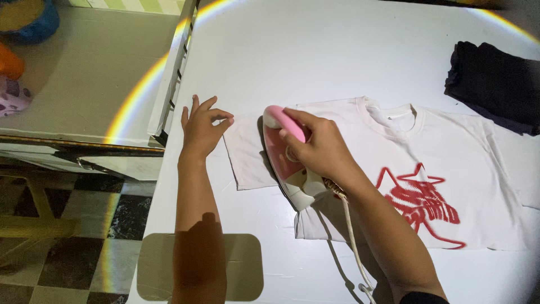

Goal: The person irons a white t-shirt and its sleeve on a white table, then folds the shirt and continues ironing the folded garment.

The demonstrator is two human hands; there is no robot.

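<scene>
A white T-shirt (461, 163) with a red star print lies flat on the white table (315, 50), neck towards the far side. My right hand (318, 146) grips the pink handle of a pink-and-white iron (281, 163), which rests on the shirt's left sleeve. The iron's white cord (351, 236) trails back towards me. My left hand (201, 128) rests on the table just left of the sleeve, its fingers pinching the sleeve's edge.
A folded dark garment (495, 84) lies at the far right of the table. A white cabinet (90, 73) stands to the left, with colourful toys (22, 22) on it. Checkered floor tiles (67, 225) show at lower left.
</scene>
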